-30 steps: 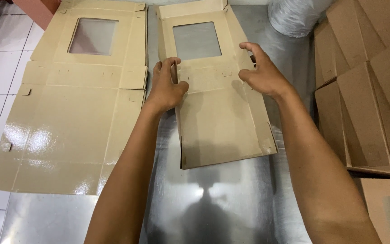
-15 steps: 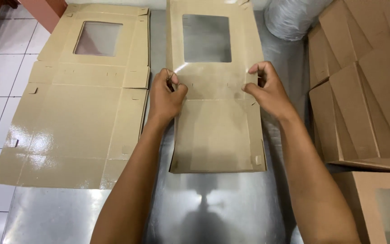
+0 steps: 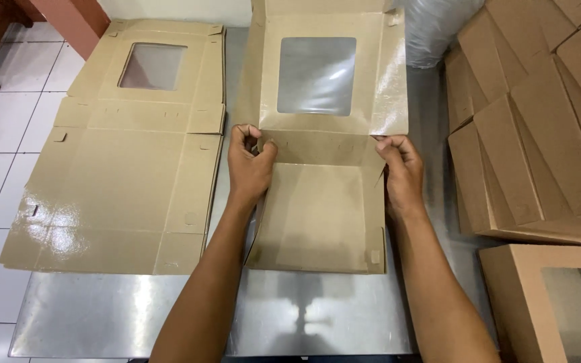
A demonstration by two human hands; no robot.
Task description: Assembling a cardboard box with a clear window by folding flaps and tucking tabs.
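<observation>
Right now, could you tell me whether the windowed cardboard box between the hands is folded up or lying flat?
Partly folded: windowed cardboard box has side flaps raised, pinched by left hand and right hand.

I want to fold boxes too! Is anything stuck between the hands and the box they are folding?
No, nothing visible is in between. The left hand and the right hand already grip the side flaps of the brown window box directly. The flat box blank lies apart, to the left.
</observation>
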